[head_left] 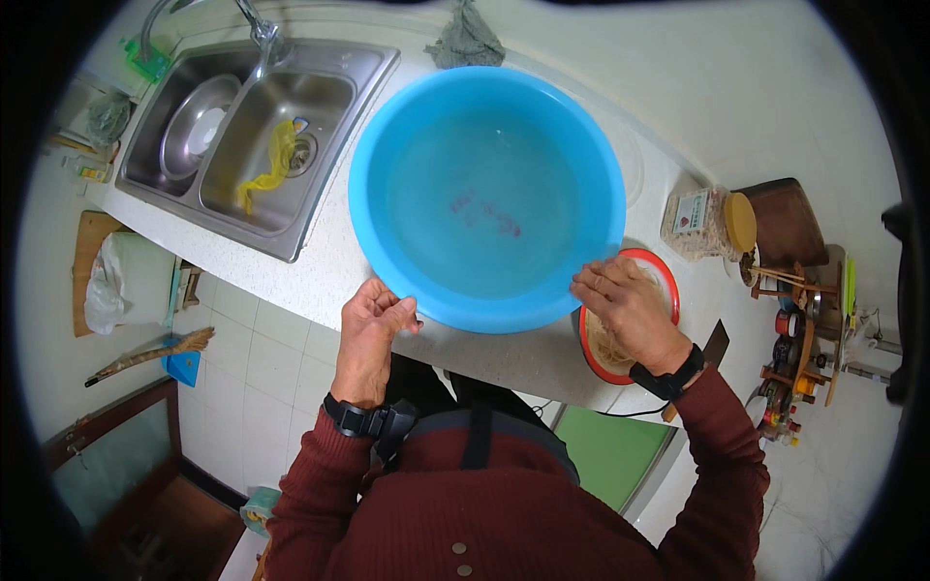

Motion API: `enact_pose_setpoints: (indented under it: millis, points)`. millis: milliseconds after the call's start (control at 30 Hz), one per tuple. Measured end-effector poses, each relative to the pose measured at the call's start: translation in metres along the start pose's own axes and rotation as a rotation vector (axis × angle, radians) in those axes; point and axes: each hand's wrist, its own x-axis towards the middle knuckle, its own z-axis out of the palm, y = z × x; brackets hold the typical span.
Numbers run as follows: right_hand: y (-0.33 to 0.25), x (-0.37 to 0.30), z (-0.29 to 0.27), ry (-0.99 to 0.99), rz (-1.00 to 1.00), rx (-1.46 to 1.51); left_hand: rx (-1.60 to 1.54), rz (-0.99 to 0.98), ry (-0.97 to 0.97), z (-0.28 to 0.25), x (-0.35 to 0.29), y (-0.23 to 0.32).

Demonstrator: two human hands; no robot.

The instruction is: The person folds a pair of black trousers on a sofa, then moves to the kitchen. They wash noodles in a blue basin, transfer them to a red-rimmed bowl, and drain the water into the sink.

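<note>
A large round light-blue plastic basin (364, 194) stands on the counter in front of me, with water in it. Reddish marks show through the water at its bottom. My left hand (368, 334) is at the near left part of the rim, fingers curled against it and thumb bent inward. At the near right of the rim, my right hand (630, 308) has its fingers closed on the edge. Below that hand sits a red-rimmed dish (668, 276) holding pale thin strips, partly covered by the hand and wrist.
A double steel sink (291, 228) lies to the left, with a yellow net bag (279, 160) and a metal bowl (184, 126). A grey cloth (467, 39) is behind the basin. To the right are a lidded plastic jar (693, 221), a knife (715, 345) and a condiment rack (794, 339).
</note>
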Motion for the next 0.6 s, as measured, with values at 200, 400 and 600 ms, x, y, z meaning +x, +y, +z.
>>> enact_pose_setpoints:
  millis: [200, 400, 600]
  points:
    - [0.009, -0.010, 0.015, 0.146, -0.057, 0.031, 0.004, 0.012, 0.037, 0.007, -0.003, 0.006]
    - [0.008, -0.016, 0.022, 0.259, -0.072, 0.060, 0.020, 0.004, 0.068, 0.005, -0.002, 0.005]
    - [0.006, -0.017, 0.032, 0.335, -0.125, -0.036, 0.055, 0.032, 0.075, 0.004, -0.001, 0.002]
